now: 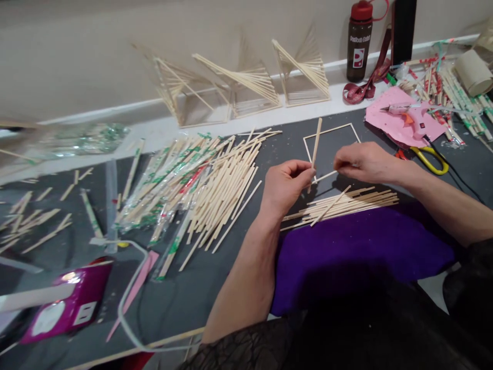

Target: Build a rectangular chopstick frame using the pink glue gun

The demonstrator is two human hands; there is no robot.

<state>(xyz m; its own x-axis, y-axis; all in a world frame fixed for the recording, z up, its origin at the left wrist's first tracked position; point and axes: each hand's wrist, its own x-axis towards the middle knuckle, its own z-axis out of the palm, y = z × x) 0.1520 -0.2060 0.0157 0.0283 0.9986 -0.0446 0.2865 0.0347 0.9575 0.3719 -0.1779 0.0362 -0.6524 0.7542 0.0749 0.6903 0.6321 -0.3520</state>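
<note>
My left hand (288, 186) pinches a wooden chopstick (317, 141) between thumb and fingers, its length standing nearly upright. Just behind it a square frame of thin sticks (327, 130) lies on the dark table, partly covered by my hands. Over the frame's right side is my right hand (364, 160), fingers curled together; whatever they may hold is hidden. Closer to me, a small pile of loose chopsticks (346, 204) lies beside a purple cloth (358, 246).
Twisted stick structures (246, 82) stand along the wall. Loose chopsticks (227, 195) and wrapped ones (154, 185) spread to the left. A pink glue gun (418, 121), yellow-handled scissors (433, 162) and a dark bottle (359, 49) are at the right. A purple packet (69, 303) sits front left.
</note>
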